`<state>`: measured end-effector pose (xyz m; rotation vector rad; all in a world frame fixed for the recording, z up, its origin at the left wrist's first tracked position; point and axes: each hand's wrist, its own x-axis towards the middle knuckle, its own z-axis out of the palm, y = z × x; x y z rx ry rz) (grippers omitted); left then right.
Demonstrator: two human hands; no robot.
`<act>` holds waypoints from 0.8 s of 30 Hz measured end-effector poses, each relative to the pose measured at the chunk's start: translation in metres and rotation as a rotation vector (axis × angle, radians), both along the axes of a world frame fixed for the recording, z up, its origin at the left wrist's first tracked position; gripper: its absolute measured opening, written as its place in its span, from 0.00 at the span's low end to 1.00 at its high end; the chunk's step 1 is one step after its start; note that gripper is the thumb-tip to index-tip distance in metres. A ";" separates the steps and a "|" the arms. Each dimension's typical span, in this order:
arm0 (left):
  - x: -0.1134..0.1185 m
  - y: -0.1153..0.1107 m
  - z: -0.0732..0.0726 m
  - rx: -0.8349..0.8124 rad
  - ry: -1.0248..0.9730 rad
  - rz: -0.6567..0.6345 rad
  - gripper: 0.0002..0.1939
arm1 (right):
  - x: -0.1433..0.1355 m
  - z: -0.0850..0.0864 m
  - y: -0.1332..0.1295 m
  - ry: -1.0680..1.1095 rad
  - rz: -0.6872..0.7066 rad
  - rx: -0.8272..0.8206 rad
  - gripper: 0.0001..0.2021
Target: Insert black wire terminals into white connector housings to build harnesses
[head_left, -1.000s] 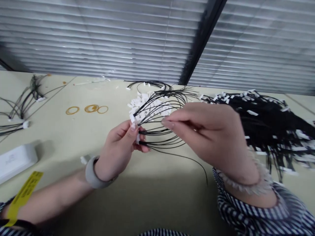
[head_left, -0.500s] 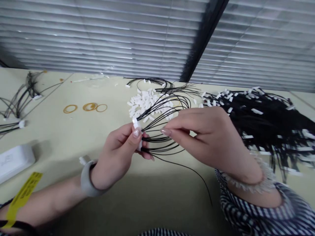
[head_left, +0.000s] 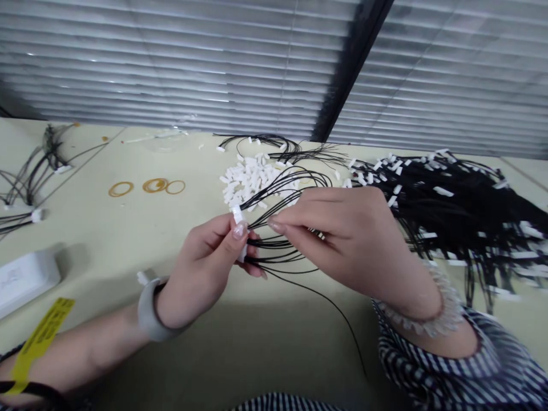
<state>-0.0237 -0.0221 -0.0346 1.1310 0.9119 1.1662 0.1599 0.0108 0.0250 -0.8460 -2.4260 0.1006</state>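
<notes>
My left hand (head_left: 216, 245) is closed on a white connector (head_left: 237, 213), thumb on its near face and fingertips behind it. Several thin black wires (head_left: 278, 244) fan out to the right from the connector. One loose wire (head_left: 329, 299) curves down toward the table's near side. Just right of the connector, my right hand (head_left: 338, 228) pinches thumb and forefinger together among the wires. It seems to grip a single black wire, though its fingers hide most of it. Behind the hands lies a heap of small white connectors (head_left: 246, 178).
Black wires with white connector ends make a large pile (head_left: 445, 200) on the right. Rubber bands (head_left: 154, 185) lie at centre left. More wire bundles (head_left: 51, 151) and a white box-like object (head_left: 28, 282) sit at far left. Window blinds (head_left: 171, 63) stand behind the table.
My right hand has slid slightly left, its pinched fingertips closer to the connector. My left hand keeps its hold, almost unmoved.
</notes>
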 end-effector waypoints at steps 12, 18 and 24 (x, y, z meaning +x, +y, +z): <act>0.002 0.003 0.009 -0.178 -0.156 -0.144 0.10 | 0.000 -0.013 0.005 0.033 0.152 0.217 0.10; 0.007 0.004 0.008 -0.207 -0.169 -0.130 0.12 | 0.002 -0.003 -0.006 0.008 0.119 0.261 0.10; 0.007 0.008 0.014 -0.317 -0.258 0.021 0.12 | 0.033 -0.006 -0.039 -0.284 0.195 0.028 0.23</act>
